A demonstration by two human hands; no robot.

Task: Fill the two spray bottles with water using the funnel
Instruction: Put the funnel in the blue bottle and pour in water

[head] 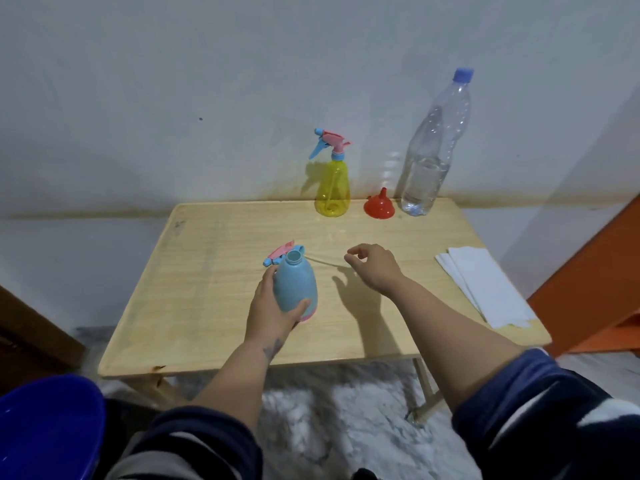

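Note:
My left hand grips the light blue spray bottle around its lower body; the bottle stands tilted on the wooden table with its neck uncapped. Its pink and blue spray head lies on the table just behind it, the thin dip tube running to the right. My right hand hovers right of the bottle, fingers loosely curled, holding nothing. A yellow spray bottle with its head on, a red funnel lying mouth down and a clear water bottle with a blue cap stand at the table's far edge.
Folded white paper napkins lie near the table's right edge. A dark blue basin sits at the lower left. An orange panel stands to the right. The wall rises directly behind the table.

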